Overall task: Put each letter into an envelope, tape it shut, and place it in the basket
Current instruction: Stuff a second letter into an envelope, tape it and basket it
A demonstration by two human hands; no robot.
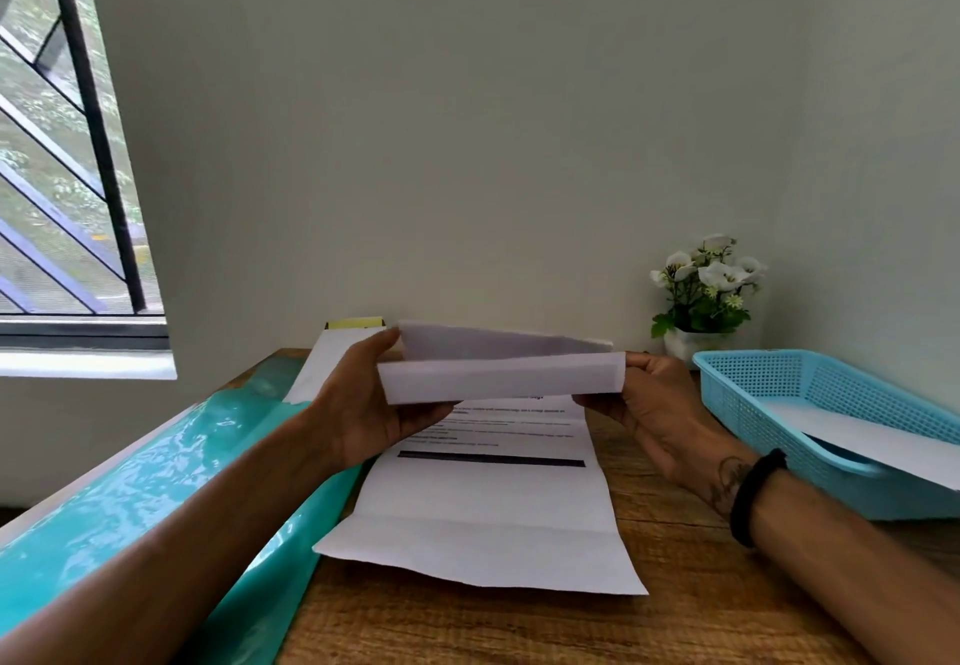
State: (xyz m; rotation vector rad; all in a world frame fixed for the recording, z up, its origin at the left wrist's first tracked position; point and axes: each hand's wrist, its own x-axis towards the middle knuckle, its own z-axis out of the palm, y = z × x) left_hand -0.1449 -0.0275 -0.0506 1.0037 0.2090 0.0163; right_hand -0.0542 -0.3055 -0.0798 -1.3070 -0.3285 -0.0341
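You held the folded letter (501, 376) in the air over the table (675, 498), at 12 o'clock from the unfolded sheet (483, 524). Your left hand (363, 404) pinched its left end, your right hand (649, 404) its right end, thumbs on top, both forearms reaching forward. The paper looked light, floppy and quick to crease, so the end grips suited it. The basket (779, 378) sat at 3 o'clock, one sheet inside.
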